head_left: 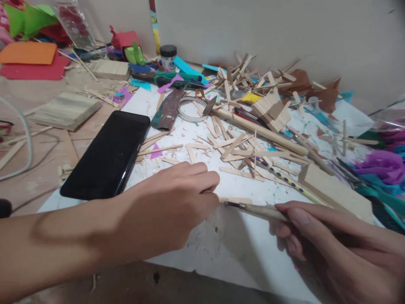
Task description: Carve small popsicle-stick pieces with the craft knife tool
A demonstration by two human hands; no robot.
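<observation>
- Your left grip [177, 202] is closed, knuckles up, on the near end of a flat wooden stick [238, 200]; the fingertips are hidden under the fist
- That stick pokes out to the right of your fingers, low over a white sheet [215, 249] on the worktop [19, 95]
- Your right grip [335, 245] is wrapped around the pale handle of a carving tool [262, 210], thumb on top, forefinger along the far side
- The tool's dark metal tip points left at the stick, just beside your left fingers; you cannot tell from here whether it touches the wood
- Behind your left forearm lies a black phone [106, 158], its screen dark, tilted off to the left
- Past your hands, loose sticks [243, 74] are heaped against the wall, with more scattered nearer you
- Across them slants a wooden handle [262, 133], a pointed metal head at its far end beside a pale ring [182, 112]
- Near your right wrist, a wooden block [335, 192] sits beside a yellow spotted pencil [294, 183], with teal-handled scissors [379, 198] farther right
- At the back stands a black-lidded jar [168, 57]; orange paper [28, 52] lies far left
</observation>
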